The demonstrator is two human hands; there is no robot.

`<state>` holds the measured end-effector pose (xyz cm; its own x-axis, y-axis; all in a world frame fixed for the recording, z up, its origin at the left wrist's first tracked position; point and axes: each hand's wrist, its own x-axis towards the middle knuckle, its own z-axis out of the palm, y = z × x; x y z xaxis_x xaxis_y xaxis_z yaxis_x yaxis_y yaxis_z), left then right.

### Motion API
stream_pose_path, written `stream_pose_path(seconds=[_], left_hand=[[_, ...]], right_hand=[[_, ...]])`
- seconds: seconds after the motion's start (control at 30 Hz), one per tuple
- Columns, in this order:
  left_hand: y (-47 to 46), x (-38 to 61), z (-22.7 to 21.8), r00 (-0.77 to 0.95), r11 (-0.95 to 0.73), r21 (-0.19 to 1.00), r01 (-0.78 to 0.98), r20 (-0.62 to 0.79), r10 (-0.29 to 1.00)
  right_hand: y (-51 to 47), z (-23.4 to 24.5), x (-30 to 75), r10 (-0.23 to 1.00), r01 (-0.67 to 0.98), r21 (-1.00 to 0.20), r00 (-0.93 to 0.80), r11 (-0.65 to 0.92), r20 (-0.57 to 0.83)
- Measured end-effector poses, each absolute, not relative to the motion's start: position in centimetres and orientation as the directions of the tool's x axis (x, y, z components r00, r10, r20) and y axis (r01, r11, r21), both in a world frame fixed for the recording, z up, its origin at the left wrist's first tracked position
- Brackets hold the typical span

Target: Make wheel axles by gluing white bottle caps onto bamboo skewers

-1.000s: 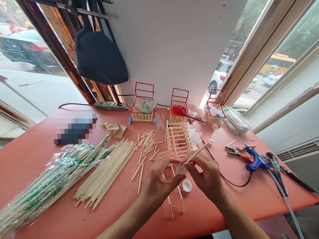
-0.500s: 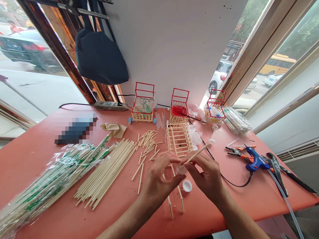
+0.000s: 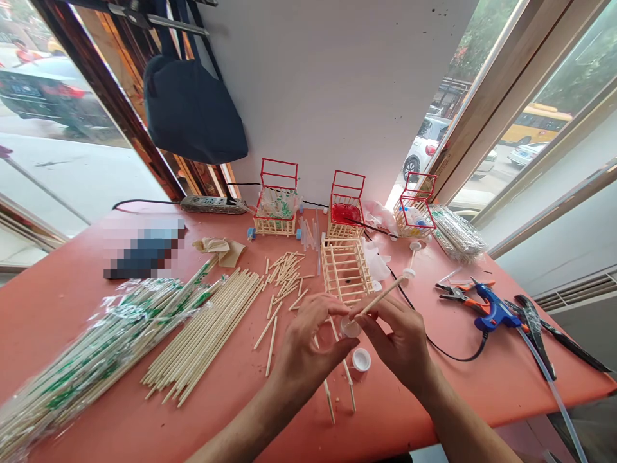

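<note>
Between my hands a white plastic bottle cap (image 3: 350, 326) meets the end of a short wooden stick (image 3: 382, 298). My left hand (image 3: 311, 341) is closed round the cap, thumb and fingers on its sides. My right hand (image 3: 398, 334) pinches the stick near the cap, and the stick slants up to the right. Another white cap (image 3: 361, 360) lies on the table just below. Under my hands are two thin jointed sticks (image 3: 348, 379), partly hidden. Beyond them lies a wooden-stick cart frame (image 3: 347, 267).
Left are long wooden sticks (image 3: 207, 337) and a plastic-wrapped bundle (image 3: 96, 347), with short cut sticks (image 3: 284, 276) nearby. A blue glue gun (image 3: 496, 310), pliers (image 3: 456, 292) and its cable lie right. Small red-handled carts (image 3: 276, 218) stand at the back by the wall (image 3: 328, 83).
</note>
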<state>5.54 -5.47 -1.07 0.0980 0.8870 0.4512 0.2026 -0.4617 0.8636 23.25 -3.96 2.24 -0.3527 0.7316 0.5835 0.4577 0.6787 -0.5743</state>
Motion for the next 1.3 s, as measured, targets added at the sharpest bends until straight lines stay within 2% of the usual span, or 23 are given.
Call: stream_pose_path(seconds=[1.3], left_hand=[[-5.56,5.51,-1.19,0.117,-0.452,0.877,0.164,0.438,0.891]], right_hand=[[-3.94,2.14,23.27,0.729,0.425,-0.593,-0.358,0.684,0.583]])
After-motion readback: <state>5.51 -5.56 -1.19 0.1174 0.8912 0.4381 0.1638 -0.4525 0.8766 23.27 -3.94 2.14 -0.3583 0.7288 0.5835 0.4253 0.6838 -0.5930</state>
